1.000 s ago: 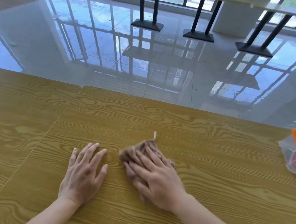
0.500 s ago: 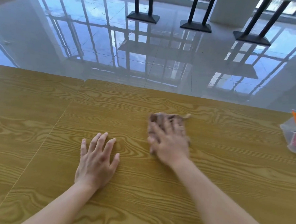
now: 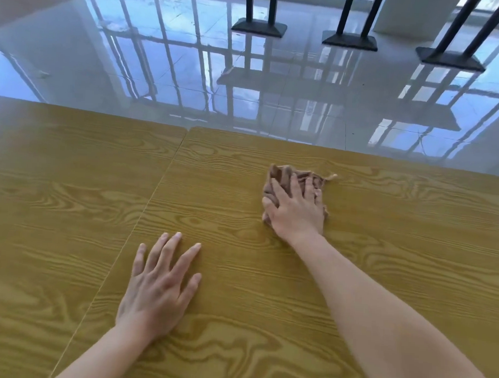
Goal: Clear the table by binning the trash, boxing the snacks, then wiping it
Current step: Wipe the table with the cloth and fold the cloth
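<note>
The right hand [image 3: 294, 211] lies palm-down on a crumpled brown cloth rag [image 3: 283, 177], fingers spread over the bunched folds and pressing it flat against the yellow wood-grain desk [image 3: 399, 225]; the arm is stretched well forward. The rag shows beyond the fingertips and along the thumb side of that hand, and a pale loose thread [image 3: 331, 177] sticks out from it just past the little finger. The left hand [image 3: 159, 288] rests nearer the person's body, well apart from the right hand and off to its thumb side, flat on the desk with its fingers [image 3: 171, 249] fanned open and nothing beneath or between them. Just outside the left hand's little finger runs a thin seam [image 3: 156, 186] where two desk panels meet, slanting away toward the far edge. Beyond the right hand, past the desk's far edge, a glossy tiled floor [image 3: 190, 78] mirrors window frames, and three black metal stands with flat bases [image 3: 259, 29] sit on it far off.
</note>
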Motion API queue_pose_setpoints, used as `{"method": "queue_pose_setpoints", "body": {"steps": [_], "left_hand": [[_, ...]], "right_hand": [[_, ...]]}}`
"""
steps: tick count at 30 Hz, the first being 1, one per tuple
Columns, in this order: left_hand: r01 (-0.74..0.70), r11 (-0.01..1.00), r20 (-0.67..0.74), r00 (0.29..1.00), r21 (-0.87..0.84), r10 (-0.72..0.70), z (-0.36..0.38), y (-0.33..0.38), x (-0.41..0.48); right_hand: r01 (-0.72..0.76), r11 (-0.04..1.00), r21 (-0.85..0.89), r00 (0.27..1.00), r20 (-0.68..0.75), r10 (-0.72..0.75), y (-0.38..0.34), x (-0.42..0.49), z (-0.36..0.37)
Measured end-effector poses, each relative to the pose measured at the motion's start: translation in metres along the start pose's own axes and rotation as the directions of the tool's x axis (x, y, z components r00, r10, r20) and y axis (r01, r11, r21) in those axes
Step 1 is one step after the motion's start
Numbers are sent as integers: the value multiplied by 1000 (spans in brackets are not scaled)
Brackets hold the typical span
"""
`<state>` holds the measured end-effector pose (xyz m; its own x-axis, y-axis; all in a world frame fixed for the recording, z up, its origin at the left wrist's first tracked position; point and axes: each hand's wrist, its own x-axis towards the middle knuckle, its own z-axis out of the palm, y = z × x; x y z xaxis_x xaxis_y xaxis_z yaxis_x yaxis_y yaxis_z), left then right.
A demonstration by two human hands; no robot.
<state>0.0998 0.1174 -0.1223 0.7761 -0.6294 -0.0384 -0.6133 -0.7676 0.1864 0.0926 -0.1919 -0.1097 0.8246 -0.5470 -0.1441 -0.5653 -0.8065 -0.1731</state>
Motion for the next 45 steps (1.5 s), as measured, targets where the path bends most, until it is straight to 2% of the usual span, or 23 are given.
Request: {"method": "queue_pose_setpoints", "body": {"steps": [2,4,5,6,8,10,12,16,19,23,26,29,31,33,35,37,38,39,42,43,45], "left_hand": [[0,1000,-5,1000,1,0,-2,1,-1],[1,1000,-6,1000,-12,-1,-4,-2,-3],[5,1000,-3,1000,-23,-5,-3,-4,-4],[5,1000,-5,1000,-29,-5,-2,-6,-4],[7,1000,-9,1000,-26,-7,-2,-6,-2],[2,1000,-6,1000,-18,-2,1,-4,-2],[5,1000,-4,1000,-14,-5,1,-1,-2],[22,1000,20,1000,10,-22,0,3,-3],[36,999,41,998,14,-37,1,5,-3],[62,997,35,998,-40,-60,2,6,-4],[49,992,23,999,-116,-47,-1,4,-4],[47,942,7,999,-333,-48,-6,1,-3],[79,878,25,997,-472,-76,-12,2,-4],[119,818,58,993,-563,-105,-20,6,-8],[144,785,51,989,-602,-142,-26,8,-14],[127,811,12,989,-572,-146,-30,9,-20],[98,841,-3,993,-532,-118,-32,10,-22],[57,876,-9,997,-479,-70,-33,10,-23],[-104,953,10,994,-285,112,-33,17,-15],[-164,963,28,984,-214,173,-33,20,-11],[-266,960,71,959,-88,273,-29,27,-2]], "right_hand": [[268,963,-36,963,30,-267,-45,-41,18],[468,883,-45,884,50,-466,-45,-94,30],[522,851,-59,853,52,-519,-26,-114,32],[522,849,-82,853,42,-521,4,-127,30],[376,920,-111,925,-15,-380,81,-140,16],[112,988,-110,993,-28,-116,156,-149,-7],[-103,991,-84,995,-7,103,202,-158,-21],[-297,952,-74,955,-29,296,197,-165,-13],[-331,942,-50,943,-54,328,157,-164,-3],[-180,978,-109,981,-86,171,102,-178,13],[-87,992,-86,994,-67,81,64,-186,21],[28,996,-79,999,-30,-31,25,-186,25],[155,986,-61,988,5,-155,-6,-182,32],[355,933,-55,934,70,-351,-32,-172,34],[566,823,-44,817,159,-554,-45,-156,24],[701,712,-51,702,223,-676,-40,-143,7],[727,684,-62,679,210,-703,-33,-142,-1],[720,689,-82,692,161,-704,-23,-146,-6],[555,831,-42,829,-53,-557,-5,-174,-12],[489,872,4,870,-76,-487,-5,-183,-9],[402,914,61,916,-23,-401,-13,-193,0]]}}
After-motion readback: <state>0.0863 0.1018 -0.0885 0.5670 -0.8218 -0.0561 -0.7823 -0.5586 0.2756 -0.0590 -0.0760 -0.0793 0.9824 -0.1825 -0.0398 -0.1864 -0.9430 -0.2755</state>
